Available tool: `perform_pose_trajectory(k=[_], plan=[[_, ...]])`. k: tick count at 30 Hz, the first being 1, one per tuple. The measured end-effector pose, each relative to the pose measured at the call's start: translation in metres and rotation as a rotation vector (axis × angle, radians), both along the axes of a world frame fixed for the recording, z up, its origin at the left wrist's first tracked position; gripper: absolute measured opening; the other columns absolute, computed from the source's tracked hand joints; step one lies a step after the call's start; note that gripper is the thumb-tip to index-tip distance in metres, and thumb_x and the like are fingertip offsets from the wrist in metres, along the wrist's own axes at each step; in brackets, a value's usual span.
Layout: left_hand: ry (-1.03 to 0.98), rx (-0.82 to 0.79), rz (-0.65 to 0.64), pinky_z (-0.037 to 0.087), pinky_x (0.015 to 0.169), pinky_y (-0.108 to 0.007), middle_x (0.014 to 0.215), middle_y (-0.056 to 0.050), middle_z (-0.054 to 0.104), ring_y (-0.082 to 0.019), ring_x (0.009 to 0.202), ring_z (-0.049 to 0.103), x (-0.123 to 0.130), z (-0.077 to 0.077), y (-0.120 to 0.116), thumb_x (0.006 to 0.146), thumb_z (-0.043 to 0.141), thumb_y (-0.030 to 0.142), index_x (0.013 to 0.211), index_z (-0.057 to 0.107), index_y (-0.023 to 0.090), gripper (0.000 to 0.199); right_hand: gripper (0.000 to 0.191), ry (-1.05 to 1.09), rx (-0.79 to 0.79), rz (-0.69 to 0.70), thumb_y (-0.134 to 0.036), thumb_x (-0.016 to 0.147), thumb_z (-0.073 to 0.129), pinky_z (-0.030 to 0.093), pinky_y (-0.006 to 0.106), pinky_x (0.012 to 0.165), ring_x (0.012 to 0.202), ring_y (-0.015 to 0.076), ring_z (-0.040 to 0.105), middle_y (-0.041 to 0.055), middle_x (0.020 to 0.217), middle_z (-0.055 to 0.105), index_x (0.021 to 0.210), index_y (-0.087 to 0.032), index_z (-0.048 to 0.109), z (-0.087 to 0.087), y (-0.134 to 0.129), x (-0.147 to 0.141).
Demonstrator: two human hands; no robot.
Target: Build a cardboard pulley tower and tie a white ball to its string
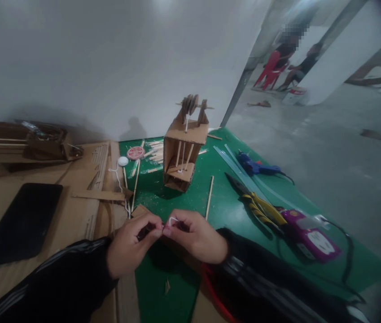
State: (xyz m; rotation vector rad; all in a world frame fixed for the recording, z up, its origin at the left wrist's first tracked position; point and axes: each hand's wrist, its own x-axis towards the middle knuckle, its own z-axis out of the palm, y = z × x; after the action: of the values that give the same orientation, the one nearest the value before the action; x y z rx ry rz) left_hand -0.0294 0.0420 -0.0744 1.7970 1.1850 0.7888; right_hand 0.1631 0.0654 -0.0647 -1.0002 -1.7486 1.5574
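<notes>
My left hand [134, 244] and my right hand [195, 235] meet low in the middle, thumbs and forefingers pinched close together. A short bit of white string [173, 219] curls up from the fingers of my right hand. Whatever lies between my left fingertips is too small and covered to make out. Just beyond stands a cardboard tower [185, 134], open at the front, with sticks and white string inside. Cardboard discs [190, 105] sit on a thin stick across its top. A piece of cardboard [140, 211] shows behind my left hand.
Pliers [260, 206], a blue glue gun [257, 164], clear glue sticks [240, 172] and a purple power strip [311, 237] lie right. Left are a black tablet-like slab [22, 224], a ball of white string [123, 161] and cardboard. Wooden sticks [156, 152] lie behind; people sit far off.
</notes>
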Motion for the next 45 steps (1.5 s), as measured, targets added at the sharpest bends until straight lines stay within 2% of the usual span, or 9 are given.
perform_pose_trajectory(k=[9, 14, 21, 26, 29, 32, 37, 45], plan=[[-0.055, -0.062, -0.018, 0.04, 0.069, -0.026, 0.085, -0.001, 0.057, -0.016, 0.079, 0.054, 0.001, 0.0, -0.002, 0.093, 0.046, 0.037, 0.087, 0.053, 0.02, 0.02, 0.024, 0.048, -0.022, -0.021, -0.035, 0.086, 0.055, 0.028, 0.021, 0.051, 0.057, 0.0086, 0.033, -0.0046, 0.062, 0.041, 0.076, -0.014, 0.052, 0.0, -0.003, -0.003], [-0.07, -0.102, -0.031, 0.041, 0.067, -0.025, 0.083, -0.001, 0.056, -0.015, 0.075, 0.053, -0.001, -0.006, -0.003, 0.093, 0.045, 0.039, 0.088, 0.051, 0.02, 0.02, 0.013, -0.054, 0.05, 0.013, -0.026, 0.082, 0.056, 0.03, 0.021, 0.052, 0.057, 0.0084, 0.034, -0.005, 0.062, 0.041, 0.076, -0.014, 0.053, -0.001, -0.003, -0.003], [0.019, -0.014, -0.032, 0.04, 0.068, -0.025, 0.079, 0.0, 0.056, -0.015, 0.073, 0.053, 0.003, -0.004, -0.006, 0.094, 0.043, 0.035, 0.086, 0.051, 0.02, 0.019, 0.002, -0.139, 0.112, -0.034, -0.015, 0.075, 0.056, 0.032, 0.018, 0.051, 0.056, 0.0075, 0.037, -0.0055, 0.061, 0.045, 0.075, -0.015, 0.054, 0.0, -0.005, -0.006], [0.154, 0.04, 0.014, 0.04, 0.065, -0.026, 0.085, -0.002, 0.063, -0.016, 0.074, 0.057, 0.002, 0.003, -0.009, 0.093, 0.044, 0.034, 0.099, 0.053, 0.021, 0.017, 0.001, -0.15, 0.118, -0.06, -0.014, 0.074, 0.055, 0.034, 0.018, 0.052, 0.056, 0.0079, 0.04, -0.005, 0.061, 0.047, 0.075, -0.015, 0.055, 0.003, -0.003, -0.004], [0.293, 0.129, 0.016, 0.035, 0.06, -0.026, 0.069, 0.0, 0.058, -0.015, 0.064, 0.053, 0.001, 0.006, -0.008, 0.092, 0.042, 0.03, 0.08, 0.054, 0.02, 0.02, 0.002, -0.173, 0.143, -0.073, -0.014, 0.073, 0.055, 0.034, 0.018, 0.051, 0.054, 0.0076, 0.04, -0.0052, 0.06, 0.048, 0.074, -0.016, 0.055, 0.005, -0.002, -0.003], [0.363, 0.219, -0.007, 0.028, 0.054, -0.026, 0.056, 0.004, 0.046, -0.013, 0.054, 0.044, 0.0, 0.006, -0.007, 0.089, 0.041, 0.021, 0.063, 0.043, 0.02, 0.026, 0.002, -0.205, 0.182, -0.075, -0.013, 0.072, 0.055, 0.032, 0.017, 0.049, 0.052, 0.007, 0.039, -0.0057, 0.058, 0.047, 0.072, -0.016, 0.056, 0.004, -0.003, -0.003], [0.35, 0.281, -0.037, 0.024, 0.052, -0.025, 0.052, 0.005, 0.04, -0.01, 0.05, 0.039, 0.0, 0.003, -0.007, 0.082, 0.042, 0.013, 0.058, 0.037, 0.019, 0.025, 0.004, -0.227, 0.218, -0.059, -0.012, 0.07, 0.054, 0.03, 0.016, 0.048, 0.051, 0.0066, 0.04, -0.0056, 0.057, 0.048, 0.071, -0.016, 0.056, 0.003, -0.006, -0.005], [0.325, 0.228, -0.015, 0.023, 0.051, -0.024, 0.052, 0.006, 0.036, -0.009, 0.05, 0.037, -0.003, 0.005, -0.005, 0.081, 0.043, 0.013, 0.057, 0.035, 0.019, 0.026, 0.007, -0.227, 0.227, -0.071, -0.01, 0.068, 0.054, 0.032, 0.016, 0.048, 0.051, 0.0066, 0.041, -0.0055, 0.057, 0.049, 0.07, -0.016, 0.056, 0.005, -0.006, -0.004]])
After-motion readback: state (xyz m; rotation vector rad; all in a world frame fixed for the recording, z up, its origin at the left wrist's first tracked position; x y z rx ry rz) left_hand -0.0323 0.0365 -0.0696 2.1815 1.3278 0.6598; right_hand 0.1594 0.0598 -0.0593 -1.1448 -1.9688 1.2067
